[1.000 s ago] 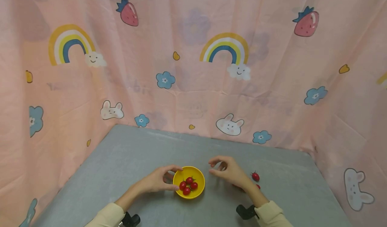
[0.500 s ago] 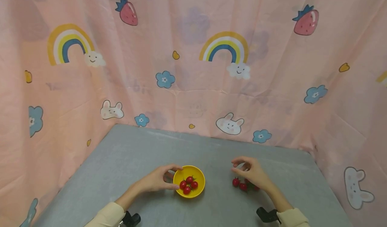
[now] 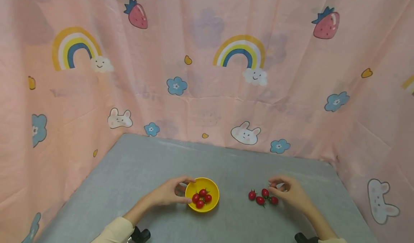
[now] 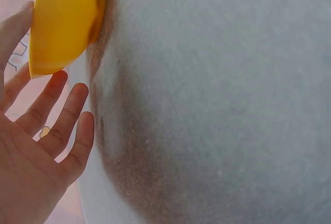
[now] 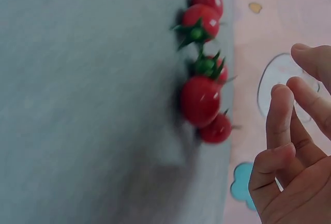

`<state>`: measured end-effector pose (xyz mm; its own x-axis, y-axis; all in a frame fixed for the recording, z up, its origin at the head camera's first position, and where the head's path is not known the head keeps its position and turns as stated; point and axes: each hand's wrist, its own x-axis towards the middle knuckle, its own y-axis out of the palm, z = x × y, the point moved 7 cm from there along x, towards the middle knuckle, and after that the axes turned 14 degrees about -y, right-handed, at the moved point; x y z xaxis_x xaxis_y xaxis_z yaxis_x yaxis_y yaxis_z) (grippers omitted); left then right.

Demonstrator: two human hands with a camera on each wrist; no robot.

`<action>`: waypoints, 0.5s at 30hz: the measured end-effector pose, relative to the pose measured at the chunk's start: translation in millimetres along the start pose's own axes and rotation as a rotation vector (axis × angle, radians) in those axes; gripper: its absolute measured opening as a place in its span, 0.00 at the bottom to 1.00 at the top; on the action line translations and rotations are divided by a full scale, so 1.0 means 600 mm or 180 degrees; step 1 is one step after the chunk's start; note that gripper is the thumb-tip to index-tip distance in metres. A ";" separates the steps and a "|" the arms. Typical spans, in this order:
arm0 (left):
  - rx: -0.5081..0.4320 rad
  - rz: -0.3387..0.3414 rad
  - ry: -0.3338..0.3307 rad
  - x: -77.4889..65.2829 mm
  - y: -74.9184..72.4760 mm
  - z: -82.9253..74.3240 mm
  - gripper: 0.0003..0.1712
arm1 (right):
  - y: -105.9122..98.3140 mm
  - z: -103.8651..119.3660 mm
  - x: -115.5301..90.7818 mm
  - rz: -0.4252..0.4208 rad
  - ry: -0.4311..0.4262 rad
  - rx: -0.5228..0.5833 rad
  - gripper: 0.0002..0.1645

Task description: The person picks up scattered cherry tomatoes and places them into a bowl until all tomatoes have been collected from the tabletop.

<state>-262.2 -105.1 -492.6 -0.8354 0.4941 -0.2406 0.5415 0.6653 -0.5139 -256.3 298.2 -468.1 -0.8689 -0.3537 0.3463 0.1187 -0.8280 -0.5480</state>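
In the head view, a yellow bowl holds several cherry tomatoes with green stems. My left hand steadies its left side, thumb on the near rim and index finger on the far rim. From the left wrist, the bowl shows its outer wall between thumb and fingers. My right hand hovers at the right edge of a loose group of cherry tomatoes, thumb and fingers apart. In the right wrist view nothing sits between those fingertips, and the tomatoes lie beyond them.
The grey tabletop stretches around the bowl and tomatoes. A pink patterned curtain closes off the back and both sides. Black wrist mounts stick out beneath the forearms.
My right hand has moved right, from beside the bowl, over the loose tomatoes to their right edge, uncovering most of them. The left hand and bowl have stayed in place.
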 end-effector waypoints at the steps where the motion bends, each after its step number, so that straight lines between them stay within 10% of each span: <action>1: -0.0001 0.0002 -0.0001 0.000 0.000 0.000 0.33 | -0.003 -0.004 -0.006 0.0015 0.0067 -0.0009 0.18; 15: -0.0026 0.0024 0.0029 0.001 0.002 0.002 0.33 | 0.001 -0.028 -0.056 0.0517 0.0453 0.0082 0.35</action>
<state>-262.1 -105.0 -494.2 -0.8305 0.5041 -0.2370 0.5485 0.6662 -0.5053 -235.3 316.8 -492.6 -0.8962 -0.4199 0.1432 0.2733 -0.7767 -0.5675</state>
